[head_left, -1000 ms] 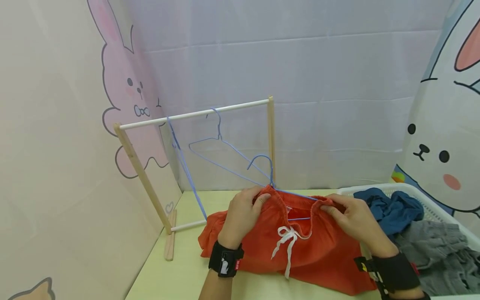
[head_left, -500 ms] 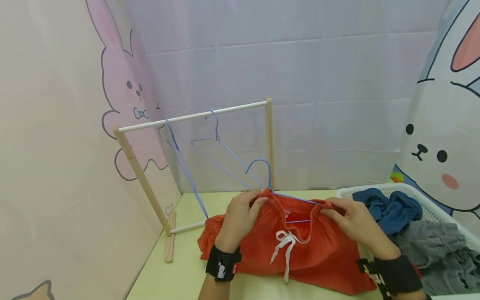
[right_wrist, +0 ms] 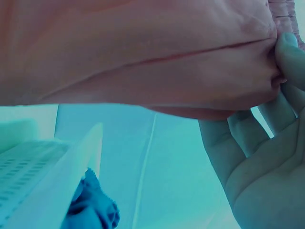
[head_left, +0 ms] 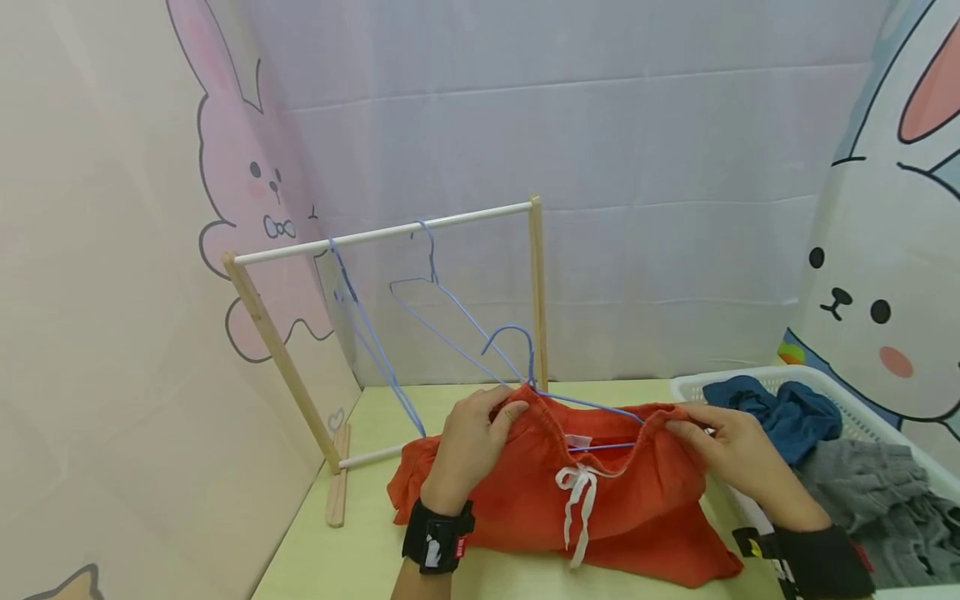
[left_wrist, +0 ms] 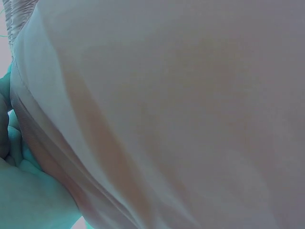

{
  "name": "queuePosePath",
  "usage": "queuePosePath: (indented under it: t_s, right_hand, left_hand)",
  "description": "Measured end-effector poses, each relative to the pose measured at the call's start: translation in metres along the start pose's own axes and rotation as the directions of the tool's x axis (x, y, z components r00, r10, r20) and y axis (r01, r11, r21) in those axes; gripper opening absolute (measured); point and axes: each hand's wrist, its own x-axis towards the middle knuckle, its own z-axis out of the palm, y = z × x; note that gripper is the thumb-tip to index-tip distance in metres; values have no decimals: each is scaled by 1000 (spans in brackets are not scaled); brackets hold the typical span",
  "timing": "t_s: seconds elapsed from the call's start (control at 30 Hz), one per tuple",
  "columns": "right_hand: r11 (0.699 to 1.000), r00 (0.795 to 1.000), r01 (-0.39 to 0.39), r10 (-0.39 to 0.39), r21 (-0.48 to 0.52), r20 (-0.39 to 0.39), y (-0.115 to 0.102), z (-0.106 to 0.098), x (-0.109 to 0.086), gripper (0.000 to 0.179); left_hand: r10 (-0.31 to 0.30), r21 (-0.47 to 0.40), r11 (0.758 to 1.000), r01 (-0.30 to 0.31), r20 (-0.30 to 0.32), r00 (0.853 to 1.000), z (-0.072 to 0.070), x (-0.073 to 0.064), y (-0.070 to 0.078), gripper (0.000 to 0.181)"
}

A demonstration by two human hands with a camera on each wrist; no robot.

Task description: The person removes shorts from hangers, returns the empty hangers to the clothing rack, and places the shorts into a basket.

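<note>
A pair of orange drawstring shorts [head_left: 517, 500], with a white bow [head_left: 577, 492] at the front, lies bunched on the pale yellow table [head_left: 367, 550]. My left hand [head_left: 472, 442] pinches the waistband at its left side, thumb on top. At the right side, my right hand [head_left: 738, 454] pinches the waistband between thumb and fingers. A blue wire hanger [head_left: 532, 367] sits inside the waist opening, hook standing up behind it; its ends are hidden by the cloth. Blurred cloth fills most of the left wrist view.
Behind the shorts stands a rack with a white rail [head_left: 382, 231] and wooden posts [head_left: 537, 292]. Two more blue hangers [head_left: 432, 258] hang from it. At right, a white basket [head_left: 690, 385] holds blue clothing [head_left: 787, 412] and grey clothing [head_left: 862, 492].
My right hand has moved right with its side of the waistband, so the waist opening is wider. The hanger hook has shifted slightly left and down.
</note>
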Motion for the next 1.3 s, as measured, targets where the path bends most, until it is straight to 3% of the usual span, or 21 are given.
queuePosePath:
  t_s: [0.23, 0.5, 0.83, 1.03, 1.3]
  right_hand:
    - [998, 998, -68, 68, 0, -7, 10, -3, -11, 34]
    - [996, 995, -84, 82, -35, -54, 15, -1, -21, 41]
    - [986, 989, -143, 139, -84, -54, 14, 0, -29, 45]
    - [976, 979, -205, 204, -73, -13, 13, -3, -34, 46]
    - [958, 956, -282, 286, -55, 70, 10, -3, -42, 47]
  left_hand:
    - [-29, -8, 1000, 29, 23, 999, -1, -2, 1, 17]
    - [-25, -19, 1000, 25, 27, 999, -2, -4, 1, 17]
    - [-21, -48, 999, 22, 19, 1000, -4, -6, 6, 15]
    - [-10, -56, 998, 11, 15, 1000, -4, -7, 6, 17]
    - [1, -176, 984, -4, -23, 1000, -5, -7, 6, 20]
